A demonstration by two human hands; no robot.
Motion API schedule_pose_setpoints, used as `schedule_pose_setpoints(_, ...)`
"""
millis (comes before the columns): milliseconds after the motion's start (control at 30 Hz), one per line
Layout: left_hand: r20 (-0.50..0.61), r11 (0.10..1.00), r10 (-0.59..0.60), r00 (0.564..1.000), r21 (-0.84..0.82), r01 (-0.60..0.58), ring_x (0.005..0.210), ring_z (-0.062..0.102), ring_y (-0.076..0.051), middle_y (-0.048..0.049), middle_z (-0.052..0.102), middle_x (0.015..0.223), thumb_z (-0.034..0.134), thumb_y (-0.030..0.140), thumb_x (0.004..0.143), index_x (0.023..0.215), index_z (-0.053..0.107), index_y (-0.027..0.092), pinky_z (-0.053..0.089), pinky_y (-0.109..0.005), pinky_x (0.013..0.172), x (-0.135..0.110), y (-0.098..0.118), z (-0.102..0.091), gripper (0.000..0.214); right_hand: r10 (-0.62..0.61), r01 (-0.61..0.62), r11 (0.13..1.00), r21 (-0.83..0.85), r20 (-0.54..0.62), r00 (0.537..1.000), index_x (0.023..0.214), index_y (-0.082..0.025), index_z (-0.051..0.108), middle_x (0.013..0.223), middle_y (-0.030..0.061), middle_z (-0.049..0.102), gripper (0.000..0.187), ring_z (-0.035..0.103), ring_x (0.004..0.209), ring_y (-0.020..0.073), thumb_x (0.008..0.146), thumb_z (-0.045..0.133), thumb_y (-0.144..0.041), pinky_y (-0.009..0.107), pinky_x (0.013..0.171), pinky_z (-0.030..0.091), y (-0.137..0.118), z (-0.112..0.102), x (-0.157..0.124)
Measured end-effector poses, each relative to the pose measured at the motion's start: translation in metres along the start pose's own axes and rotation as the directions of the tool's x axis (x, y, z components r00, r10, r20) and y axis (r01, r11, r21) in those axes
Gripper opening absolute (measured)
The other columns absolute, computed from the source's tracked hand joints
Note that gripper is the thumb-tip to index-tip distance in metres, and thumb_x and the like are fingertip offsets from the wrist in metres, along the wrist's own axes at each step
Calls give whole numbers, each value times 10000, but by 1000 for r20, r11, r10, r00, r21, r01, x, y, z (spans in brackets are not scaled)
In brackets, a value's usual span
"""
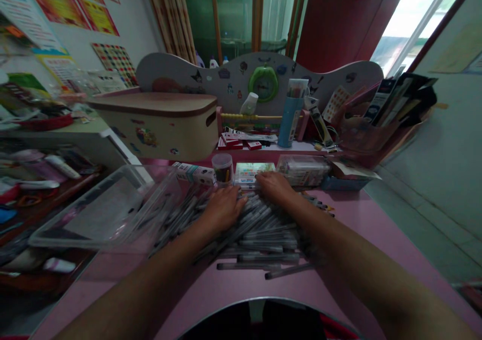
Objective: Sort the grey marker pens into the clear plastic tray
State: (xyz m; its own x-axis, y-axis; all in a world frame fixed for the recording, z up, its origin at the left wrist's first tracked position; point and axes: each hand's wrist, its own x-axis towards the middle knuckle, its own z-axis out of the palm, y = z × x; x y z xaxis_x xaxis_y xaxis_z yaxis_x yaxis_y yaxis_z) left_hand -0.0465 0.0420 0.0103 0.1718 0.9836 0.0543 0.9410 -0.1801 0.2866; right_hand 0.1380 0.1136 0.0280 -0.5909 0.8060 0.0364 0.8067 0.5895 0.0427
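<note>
A large heap of grey pens (256, 234) lies spread on the pink desk (361, 219). My left hand (222, 207) rests palm down on the heap's far left part, fingers curved over the pens. My right hand (276, 187) lies on the heap's far edge, fingers bent down onto the pens beside a small printed box (250, 173). Whether either hand grips a pen is hidden under the fingers. A clear plastic bin (109, 212) tilts at the left, its open side toward the pens.
A cream lidded box (161, 124) stands behind the bin. A small round jar (223, 168), a clear case (303, 169), a blue pen cup (289, 119) and red packets (235, 141) line the back. Cluttered shelves (41, 179) fill the left; a file rack (391, 114) is right.
</note>
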Motion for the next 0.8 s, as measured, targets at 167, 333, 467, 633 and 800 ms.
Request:
schedule_pose_setpoints(167,49,997,-64,997,42,62,1225,556,-362,-186,607,1327,354,450,947,1284,546,163,428,-517,975,3,8,-1,482,235,-234,972,21,-60,970,1246,-96,584,1201,201,650,356,615,1098,277,925,436,-134,335,912,460,5,0,-35)
schedule_pose_setpoints(333,65,992,-122,990,39,120,1244,530,-375,-184,562,1380,343,484,940,1282,541,182,417,-532,968,4,12,1,498,343,-342,939,38,-51,938,1257,-90,558,1014,191,705,373,659,960,307,911,426,-134,366,838,475,5,8,-54)
schedule_pose_setpoints(467,72,993,-114,991,-10,115,1239,522,-377,-183,573,1358,335,479,938,1247,559,185,399,-557,968,7,13,3,482,396,-389,911,138,-27,918,1288,-99,513,1023,185,708,405,663,966,322,895,447,-171,375,838,465,6,14,-51)
schedule_pose_setpoints(633,68,989,-126,990,-64,131,1215,532,-352,-147,615,1298,357,446,932,1181,590,213,408,-534,961,9,14,0,413,438,-426,874,232,1,899,1223,-155,551,1040,143,714,385,664,1001,289,852,448,-133,331,832,455,8,20,-46)
schedule_pose_setpoints(800,29,984,-133,991,-115,136,1205,534,-333,-117,616,1277,365,412,936,1186,586,221,403,-519,979,7,14,-4,385,448,-425,857,292,-12,894,1193,-179,577,1075,110,711,391,631,1067,259,836,428,-125,318,884,441,8,18,-46)
